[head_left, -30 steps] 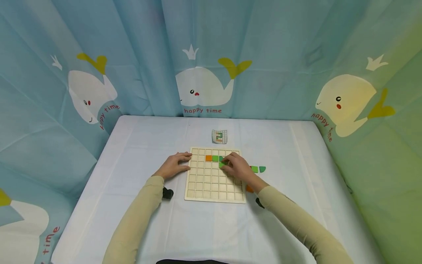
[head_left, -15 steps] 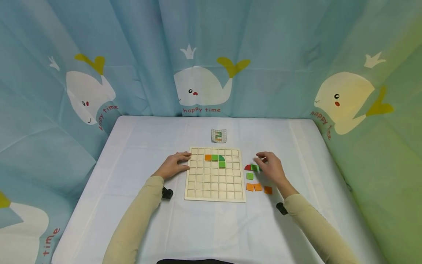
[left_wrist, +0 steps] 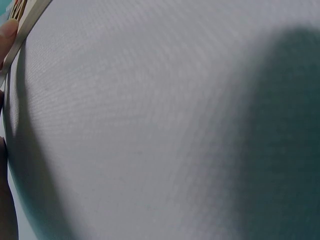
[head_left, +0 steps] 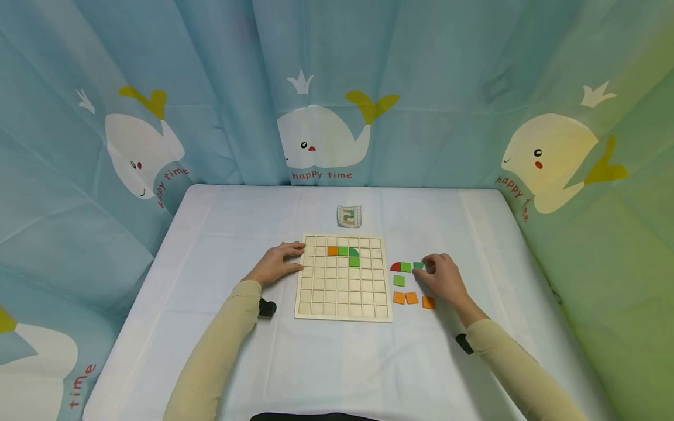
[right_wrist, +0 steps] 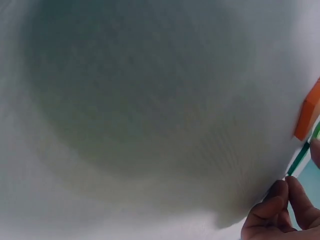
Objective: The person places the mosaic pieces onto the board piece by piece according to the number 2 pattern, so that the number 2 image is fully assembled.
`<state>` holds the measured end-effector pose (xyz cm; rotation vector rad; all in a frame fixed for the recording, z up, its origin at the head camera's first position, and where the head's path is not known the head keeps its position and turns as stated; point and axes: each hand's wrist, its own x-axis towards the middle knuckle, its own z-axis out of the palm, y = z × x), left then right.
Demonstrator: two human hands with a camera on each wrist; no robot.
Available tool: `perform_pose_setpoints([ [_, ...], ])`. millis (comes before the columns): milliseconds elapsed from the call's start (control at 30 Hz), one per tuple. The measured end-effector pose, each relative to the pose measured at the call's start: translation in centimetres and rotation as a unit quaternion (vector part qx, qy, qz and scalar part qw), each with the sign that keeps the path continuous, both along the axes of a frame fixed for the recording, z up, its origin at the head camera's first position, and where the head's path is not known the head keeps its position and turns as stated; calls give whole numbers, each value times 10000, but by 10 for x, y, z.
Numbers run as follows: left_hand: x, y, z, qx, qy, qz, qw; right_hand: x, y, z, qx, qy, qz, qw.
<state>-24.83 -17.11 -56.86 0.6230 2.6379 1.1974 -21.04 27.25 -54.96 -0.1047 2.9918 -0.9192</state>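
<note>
My left hand (head_left: pixel 275 263) rests against the left edge of a pale wooden grid board (head_left: pixel 343 300), fingers and thumb extended. In the left wrist view, fingertips (left_wrist: pixel 8 29) touch the board's rim. On the board lie an orange square tile (head_left: pixel 333 251), a light green square tile (head_left: pixel 343 251), a dark green quarter-round tile (head_left: pixel 354 252) and another light green square below it. To the right of the board, my right hand (head_left: pixel 444 279) pinches a second dark green quarter-round tile (head_left: pixel 418 265) between thumb and fingers. The right wrist view shows its green edge (right_wrist: pixel 299 159) between the fingertips.
Beside the board lie a red quarter-round tile (head_left: pixel 396 266), light green squares (head_left: pixel 399 281) and several orange squares (head_left: pixel 412 298). A small pattern card (head_left: pixel 349 217) lies behind the board on the white tabletop (head_left: pixel 237 216). A blue whale-print curtain (head_left: pixel 447 70) surrounds the table.
My right hand has left the board, moved right and come down to the dark green tile beside it. A dark green quarter-round tile now shows uncovered on the board. My left hand stays put.
</note>
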Motion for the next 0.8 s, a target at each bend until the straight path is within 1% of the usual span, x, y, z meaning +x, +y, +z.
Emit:
perform_pose_setpoints([
  [133, -1, -1, -2, 32, 65, -58, 10000, -2, -2, -2, 68, 189, 26, 9998],
  [233, -1, -1, -3, 51, 33, -59, 10000, -4, -2, -3, 83, 277, 84, 9995],
  [467, -1, -2, -2, 2, -6, -38, 10000, -5, -2, -4, 36, 311, 229, 9992],
  [667, -2, -1, -2, -4, -23, -34, 10000, -10, -3, 1, 65, 129, 239, 9996],
  [800, -2, -1, -3, -22, -9, -30, 10000, -14, -13, 10, -14, 191, 290, 9994],
])
